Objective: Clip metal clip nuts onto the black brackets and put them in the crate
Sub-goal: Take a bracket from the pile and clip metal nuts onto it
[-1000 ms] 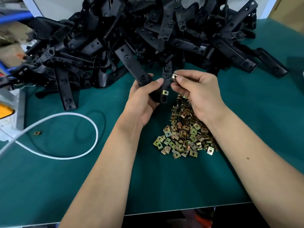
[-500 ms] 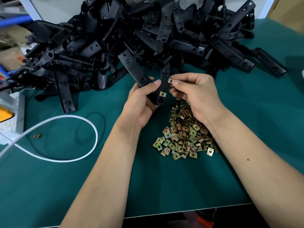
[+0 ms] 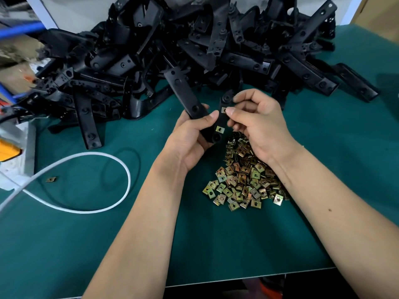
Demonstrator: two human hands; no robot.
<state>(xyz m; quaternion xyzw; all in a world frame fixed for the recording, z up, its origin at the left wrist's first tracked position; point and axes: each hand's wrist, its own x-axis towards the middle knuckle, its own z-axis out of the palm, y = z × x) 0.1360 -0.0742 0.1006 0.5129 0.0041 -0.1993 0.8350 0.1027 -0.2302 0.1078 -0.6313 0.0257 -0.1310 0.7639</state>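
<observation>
Looks like a factory assembly workshop: green-matted counter point(image 3: 64, 244) heaped with identical black brackets point(image 3: 194, 44), a pile of loose clip nuts point(image 3: 244, 180), cardboard boxes point(image 3: 13, 67) alongside.

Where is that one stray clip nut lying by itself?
In the head view, the stray clip nut lies on the green table, far left, inside the white cable loop.

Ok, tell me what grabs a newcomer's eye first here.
A big heap of black brackets fills the back of the green table. In the middle, the left hand holds one bracket while the right hand pinches a clip nut onto it, above a pile of brassy clip nuts.
</observation>
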